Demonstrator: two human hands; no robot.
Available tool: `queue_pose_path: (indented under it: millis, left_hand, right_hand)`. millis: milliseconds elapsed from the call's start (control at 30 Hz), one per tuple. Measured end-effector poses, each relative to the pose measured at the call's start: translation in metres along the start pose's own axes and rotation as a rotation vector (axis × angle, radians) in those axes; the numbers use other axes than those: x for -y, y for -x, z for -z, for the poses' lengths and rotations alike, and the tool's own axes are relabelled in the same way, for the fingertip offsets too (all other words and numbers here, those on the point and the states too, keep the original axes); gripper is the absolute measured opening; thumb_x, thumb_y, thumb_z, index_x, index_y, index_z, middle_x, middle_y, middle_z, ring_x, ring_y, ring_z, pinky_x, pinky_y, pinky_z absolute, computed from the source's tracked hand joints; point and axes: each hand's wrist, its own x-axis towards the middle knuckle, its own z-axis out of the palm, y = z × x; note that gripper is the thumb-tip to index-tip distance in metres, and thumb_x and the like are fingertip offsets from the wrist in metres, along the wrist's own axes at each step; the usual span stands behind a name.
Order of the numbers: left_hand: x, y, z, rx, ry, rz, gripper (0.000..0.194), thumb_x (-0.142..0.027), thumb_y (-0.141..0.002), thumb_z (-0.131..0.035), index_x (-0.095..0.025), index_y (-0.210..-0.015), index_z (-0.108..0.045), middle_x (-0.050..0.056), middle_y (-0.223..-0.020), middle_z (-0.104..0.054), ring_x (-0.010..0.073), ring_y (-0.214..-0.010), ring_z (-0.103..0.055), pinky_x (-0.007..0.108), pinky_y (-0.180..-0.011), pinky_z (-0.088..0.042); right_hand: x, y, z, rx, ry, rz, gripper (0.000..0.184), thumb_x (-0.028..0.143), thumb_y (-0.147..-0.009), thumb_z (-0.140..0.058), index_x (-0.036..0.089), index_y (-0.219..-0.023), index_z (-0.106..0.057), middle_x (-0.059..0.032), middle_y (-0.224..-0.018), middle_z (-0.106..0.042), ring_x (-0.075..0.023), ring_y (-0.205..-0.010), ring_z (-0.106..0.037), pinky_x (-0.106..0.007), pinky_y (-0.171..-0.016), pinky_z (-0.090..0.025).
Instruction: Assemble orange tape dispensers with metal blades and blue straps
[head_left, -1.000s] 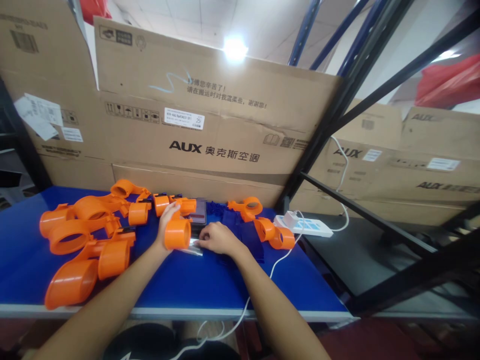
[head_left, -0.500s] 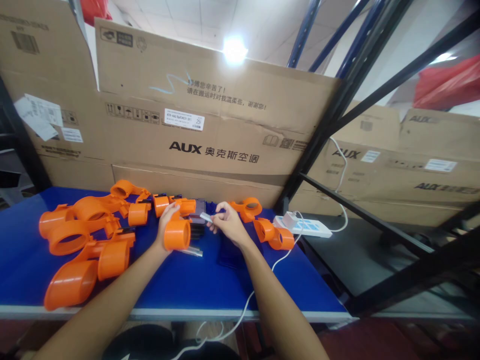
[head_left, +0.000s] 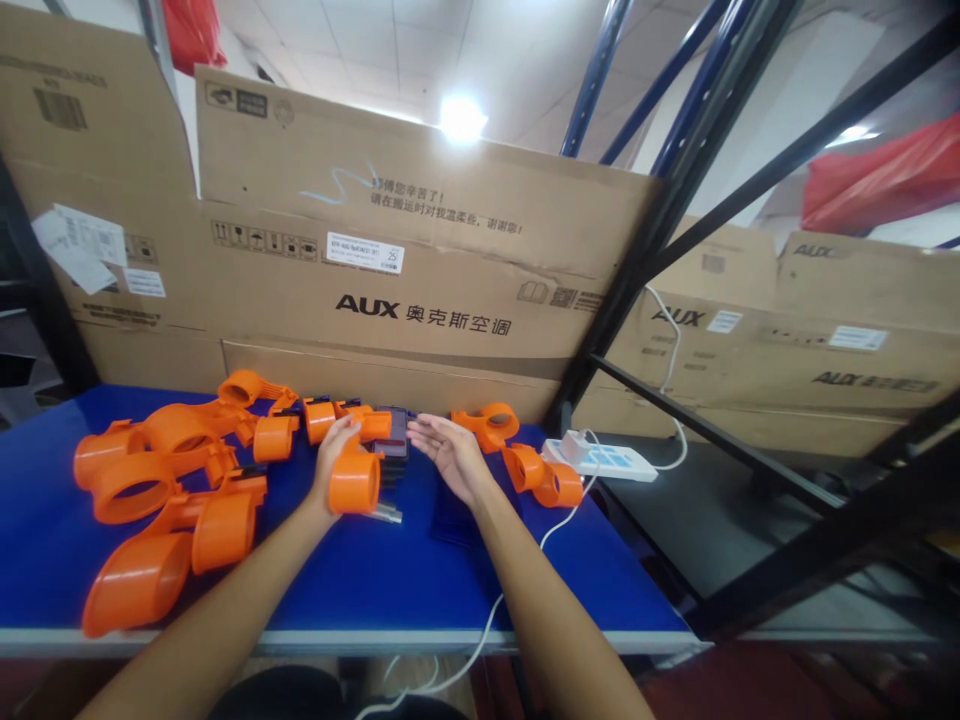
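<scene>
Released from its pinch, the right hand [head_left: 446, 457] no longer shows the pale strip it held half a second ago; in the head view, its fingers now stretch out, loosely spread, near a dark box [head_left: 398, 430], with nothing visible in its grasp. The whole scene also sits slightly differently in the head camera. The left hand [head_left: 334, 465] is curled around an orange tape dispenser [head_left: 354, 484], raised over the blue bench [head_left: 360, 590] just above several slim metal strips [head_left: 389, 514]. Whether the dispenser touches them cannot be told.

A loosened grip could drop the dispenser, scattering the strips beneath; their slick look suggests they would slide easily. A white cable [head_left: 544, 541], passing close by the right forearm, might snag on a sweep of the arm and tug at the power strip [head_left: 619, 462]. The nearby orange dispensers [head_left: 184, 430], crowded on the left, could tangle or be knocked by an elbow.

Glossy moulded plastic forms their round, hollow rings and ribbed arms, some tipped in black. The metal strips are thin and bright, the bench smooth and pale-edged. Behind rises a matte, creased cardboard carton [head_left: 420, 270] printed "AUX."
</scene>
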Motion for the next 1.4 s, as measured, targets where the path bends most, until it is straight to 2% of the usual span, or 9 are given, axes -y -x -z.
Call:
queue_pose_path:
  millis: [100, 200, 267, 367, 533, 733, 933, 1167, 1400]
  left_hand:
    - [0.003, 0.001, 0.003, -0.029, -0.062, -0.017, 0.047, -0.036, -0.068, -0.086, -0.021, -0.106, -0.064, -0.004, -0.067, -0.062, 0.0101, -0.051, -0.053, 0.024, -0.051, -0.047]
    - [0.004, 0.002, 0.005, -0.024, -0.131, -0.013, 0.054, -0.038, -0.067, -0.087, -0.021, -0.113, -0.067, -0.005, -0.06, -0.058, 0.0102, -0.049, -0.051, 0.022, -0.048, -0.041]
    - [0.005, 0.003, 0.005, -0.005, -0.17, 0.003, 0.058, -0.041, -0.068, -0.087, -0.019, -0.118, -0.068, -0.006, -0.055, -0.056, 0.0103, -0.047, -0.048, 0.021, -0.046, -0.038]
    - [0.005, 0.005, 0.005, 0.018, -0.212, 0.023, 0.061, -0.045, -0.07, -0.086, -0.018, -0.122, -0.069, -0.005, -0.052, -0.056, 0.0109, -0.045, -0.047, 0.022, -0.046, -0.036]
    - [0.006, 0.009, 0.002, 0.029, -0.236, 0.028, 0.061, -0.047, -0.068, -0.086, -0.019, -0.12, -0.07, -0.004, -0.053, -0.058, 0.0119, -0.047, -0.05, 0.023, -0.049, -0.038]
    - [0.006, 0.013, -0.002, 0.043, -0.235, 0.027, 0.059, -0.046, -0.066, -0.088, -0.018, -0.116, -0.071, -0.003, -0.059, -0.061, 0.0125, -0.051, -0.054, 0.024, -0.052, -0.04]
    - [0.006, 0.014, -0.003, 0.035, -0.218, 0.02, 0.056, -0.044, -0.065, -0.089, -0.019, -0.112, -0.072, -0.002, -0.069, -0.066, 0.0124, -0.054, -0.055, 0.025, -0.054, -0.041]
    - [0.005, 0.015, -0.005, 0.007, -0.189, -0.002, 0.048, -0.044, -0.063, -0.09, -0.021, -0.102, -0.072, 0.003, -0.077, -0.071, 0.0204, -0.07, -0.067, 0.03, -0.066, -0.049]
    - [0.005, 0.013, -0.005, -0.017, -0.161, -0.006, 0.056, -0.045, -0.06, -0.091, -0.019, -0.105, -0.071, 0.007, -0.092, -0.075, 0.0239, -0.08, -0.07, 0.034, -0.073, -0.052]
  right_hand:
    - [0.0, 0.001, -0.004, -0.002, -0.034, 0.032, 0.034, 0.034, -0.079, -0.081, 0.017, -0.107, -0.072, -0.0107, -0.098, -0.078, -0.0237, -0.088, -0.075, -0.038, -0.082, -0.06]
    - [-0.004, 0.001, -0.006, -0.061, 0.04, 0.079, 0.026, 0.035, -0.079, -0.081, 0.018, -0.095, -0.07, -0.0058, -0.082, -0.076, -0.0174, -0.069, -0.07, -0.029, -0.065, -0.057]
    - [-0.007, 0.0, -0.005, -0.085, 0.067, 0.094, 0.023, 0.037, -0.081, -0.079, 0.019, -0.087, -0.066, -0.0008, -0.067, -0.069, -0.0134, -0.055, -0.061, -0.024, -0.051, -0.05]
    - [-0.007, -0.001, -0.004, -0.1, 0.069, 0.103, 0.024, 0.038, -0.081, -0.076, 0.022, -0.087, -0.059, 0.0043, -0.058, -0.061, -0.012, -0.047, -0.053, -0.022, -0.042, -0.041]
    - [-0.002, 0.0, -0.005, -0.094, 0.092, 0.094, 0.031, 0.042, -0.08, -0.075, 0.024, -0.093, -0.054, 0.0012, -0.065, -0.068, -0.0154, -0.053, -0.061, -0.025, -0.046, -0.047]
    - [-0.004, 0.005, -0.011, -0.059, 0.121, 0.048, 0.041, 0.048, -0.076, -0.081, 0.024, -0.093, -0.053, -0.0019, -0.073, -0.074, -0.0142, -0.052, -0.062, -0.023, -0.045, -0.046]
    - [-0.001, 0.004, -0.01, -0.076, 0.085, 0.091, 0.04, 0.044, -0.076, -0.082, 0.024, -0.094, -0.053, -0.0023, -0.075, -0.075, -0.0149, -0.055, -0.064, -0.023, -0.047, -0.047]
    - [0.0, 0.006, -0.009, -0.067, 0.133, 0.083, 0.04, 0.045, -0.076, -0.081, 0.024, -0.093, -0.052, -0.0032, -0.077, -0.076, -0.0157, -0.054, -0.065, -0.024, -0.048, -0.048]
    - [-0.002, 0.005, -0.01, -0.045, 0.26, 0.139, 0.04, 0.049, -0.078, -0.079, 0.024, -0.092, -0.051, -0.004, -0.081, -0.078, -0.0164, -0.058, -0.067, -0.025, -0.049, -0.05]
